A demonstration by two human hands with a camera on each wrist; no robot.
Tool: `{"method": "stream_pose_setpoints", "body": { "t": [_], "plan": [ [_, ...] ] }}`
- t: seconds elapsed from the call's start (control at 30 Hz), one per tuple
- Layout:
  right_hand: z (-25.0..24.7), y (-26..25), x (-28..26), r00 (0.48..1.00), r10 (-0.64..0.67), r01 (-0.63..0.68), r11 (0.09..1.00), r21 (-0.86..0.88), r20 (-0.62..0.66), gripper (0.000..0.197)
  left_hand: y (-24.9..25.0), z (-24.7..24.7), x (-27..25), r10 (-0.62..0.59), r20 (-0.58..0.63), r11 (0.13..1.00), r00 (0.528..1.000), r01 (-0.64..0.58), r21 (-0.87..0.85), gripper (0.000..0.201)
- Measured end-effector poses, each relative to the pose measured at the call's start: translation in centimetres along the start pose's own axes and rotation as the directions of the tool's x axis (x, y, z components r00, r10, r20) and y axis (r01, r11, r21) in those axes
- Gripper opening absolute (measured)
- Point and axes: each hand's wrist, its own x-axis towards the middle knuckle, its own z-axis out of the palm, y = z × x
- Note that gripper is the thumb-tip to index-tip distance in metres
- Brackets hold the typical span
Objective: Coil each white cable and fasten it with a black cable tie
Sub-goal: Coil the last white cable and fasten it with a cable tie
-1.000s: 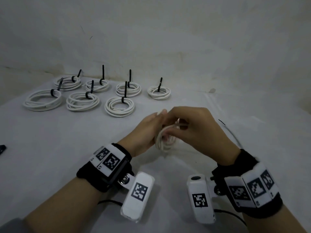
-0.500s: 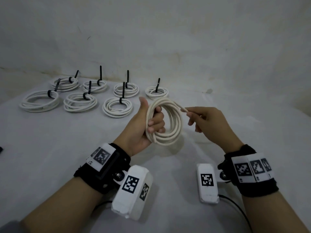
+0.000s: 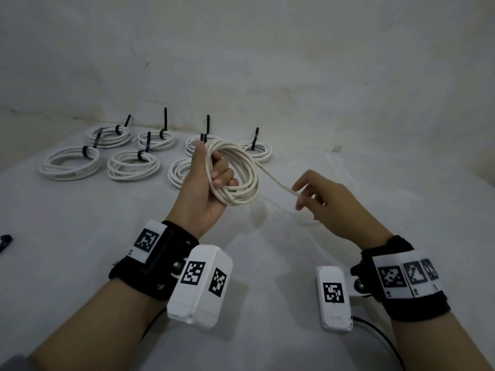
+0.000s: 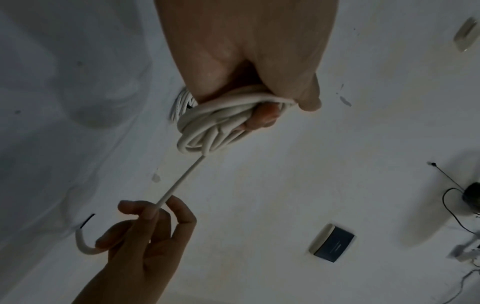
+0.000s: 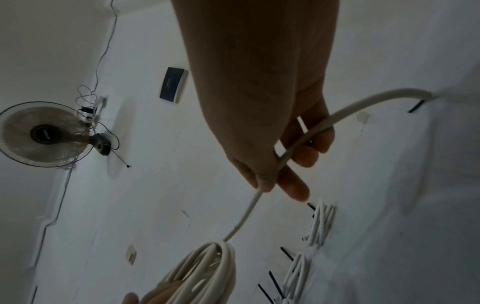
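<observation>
My left hand (image 3: 217,178) grips a coil of white cable (image 3: 242,167) and holds it upright above the table, fingers curled through its middle. A loose tail (image 3: 276,182) runs from the coil to my right hand (image 3: 301,195), which pinches it between thumb and fingers. In the left wrist view the coil (image 4: 205,131) sits in my left hand (image 4: 262,115), and the tail's free end (image 4: 82,244) curls past my right hand (image 4: 158,209). A black cable tie (image 5: 417,107) lies on the table beyond my right hand (image 5: 275,174).
Several coiled white cables fastened with black ties (image 3: 132,164) lie in rows at the back left of the white table (image 3: 80,263). A small dark object (image 3: 5,241) sits at the left edge. A bare wall (image 3: 267,62) rises behind the table.
The hands have drawn apart. My left hand lifted the coil upright, and my right hand pulled the loose tail out to the right and lower.
</observation>
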Motion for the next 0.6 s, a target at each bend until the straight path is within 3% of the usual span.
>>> {"method": "stream_pose_setpoints", "body": {
  "t": [0.1,0.2,0.4,0.53,0.6],
  "plan": [
    [0.2,-0.9,-0.2,0.978,-0.053,0.068,0.995,-0.071,0.201,0.039,0.0,-0.1,0.0,0.023,-0.013,0.999,1.0,-0.023,0.032,0.043],
    [0.5,-2.4,-0.4,0.948,-0.147,0.175,0.982,-0.077,0.282,0.043,-0.2,-0.1,-0.1,0.041,-0.039,0.993,0.998,-0.037,0.108,0.042],
    [1.0,-5.1,-1.0,0.946,-0.264,0.28,0.958,-0.059,0.189,0.022,-1.5,0.2,-0.7,0.034,-0.005,0.947,0.999,-0.03,0.32,0.038],
    [1.1,-6.0,-1.3,0.936,-0.337,0.344,0.937,-0.062,0.106,0.004,-1.8,0.4,-0.9,0.01,0.008,0.938,1.0,-0.012,0.348,0.037],
    [1.0,-6.2,-1.4,0.936,-0.35,0.351,0.935,-0.043,0.036,0.009,-1.8,0.5,-1.0,0.0,0.016,0.937,1.0,-0.006,0.35,0.037]
  ]
}}
